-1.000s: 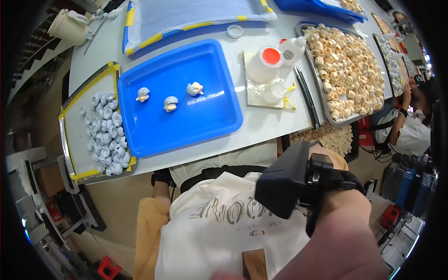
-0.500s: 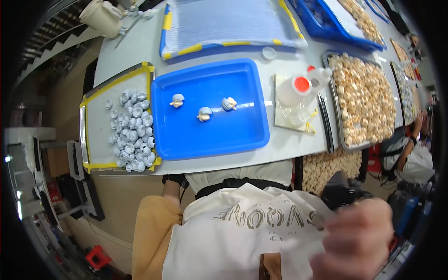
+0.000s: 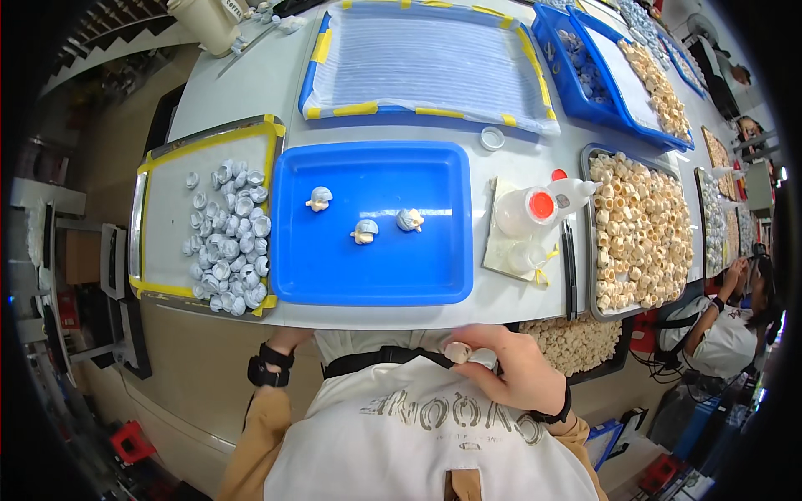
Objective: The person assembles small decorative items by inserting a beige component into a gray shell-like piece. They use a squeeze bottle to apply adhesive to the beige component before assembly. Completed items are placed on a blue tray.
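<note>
Probably for fine control, your right hand [image 3: 525, 369] pinches a cream piece [image 3: 457, 351] at lower centre; whether your left hand [image 3: 290, 337] grips anything, I cannot tell.

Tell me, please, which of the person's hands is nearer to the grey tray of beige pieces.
Right. The right hand is off the grey tray's near left corner; the left hand, partly hidden by the table, is much farther left.

Beige piece [image 3: 457, 352], whitish piece [image 3: 484, 358], in fingers [image 3: 489, 336]
</note>
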`<state>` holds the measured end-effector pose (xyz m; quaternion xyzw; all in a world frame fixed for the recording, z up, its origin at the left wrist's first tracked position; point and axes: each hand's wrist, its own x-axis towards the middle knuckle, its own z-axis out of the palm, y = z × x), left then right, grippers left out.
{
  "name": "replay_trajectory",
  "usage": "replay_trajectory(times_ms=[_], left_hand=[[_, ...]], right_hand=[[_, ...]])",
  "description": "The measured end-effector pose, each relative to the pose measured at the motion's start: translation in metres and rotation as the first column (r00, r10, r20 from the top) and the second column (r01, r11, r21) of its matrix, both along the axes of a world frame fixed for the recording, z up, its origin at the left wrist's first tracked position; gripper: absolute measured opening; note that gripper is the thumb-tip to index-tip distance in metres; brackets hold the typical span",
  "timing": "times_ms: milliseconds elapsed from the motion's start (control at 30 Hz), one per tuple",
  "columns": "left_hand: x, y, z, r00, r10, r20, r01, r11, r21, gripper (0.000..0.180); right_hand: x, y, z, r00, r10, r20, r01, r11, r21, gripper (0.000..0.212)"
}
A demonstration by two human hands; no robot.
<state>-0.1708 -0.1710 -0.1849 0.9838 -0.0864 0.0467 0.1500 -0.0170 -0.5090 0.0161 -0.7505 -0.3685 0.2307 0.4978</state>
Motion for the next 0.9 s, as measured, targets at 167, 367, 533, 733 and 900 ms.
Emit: replay_trajectory(times_ms=[167, 367, 533, 733, 900], left_hand=[[0.003, -0.017, 0.041, 0.883, 0.238, -0.404, -0.328, 0.930, -0.169, 0.027], [0.044, 0.005, 0.171, 0.500, -0.851, -0.160, -0.179, 0.079, -0.981, 0.012], [0.087, -0.079, 0.197, 0.734, -0.591, -0.333, -0.209, 0.269, -0.940, 0.010], [0.115, -0.105, 0.200, 0.658, -0.684, -0.315, -0.221, 0.224, -0.949, 0.016], [0.109, -0.110, 0.194, 0.675, -0.669, -0.311, -0.259, 0.180, -0.949, 0.017]], right_hand=[[0.007, -0.009, -0.004, 0.999, 0.042, 0.004, -0.042, 0.997, 0.066, 0.027], [0.004, -0.004, 0.000, 0.996, -0.078, -0.034, 0.083, 0.978, 0.190, 0.027], [0.000, 0.018, 0.009, 0.955, -0.133, 0.265, 0.048, 0.951, 0.304, 0.031], [0.001, 0.027, 0.011, 0.920, -0.195, 0.341, 0.067, 0.933, 0.353, 0.034], [0.007, 0.024, 0.005, 0.948, -0.112, 0.299, -0.001, 0.935, 0.354, 0.035]])
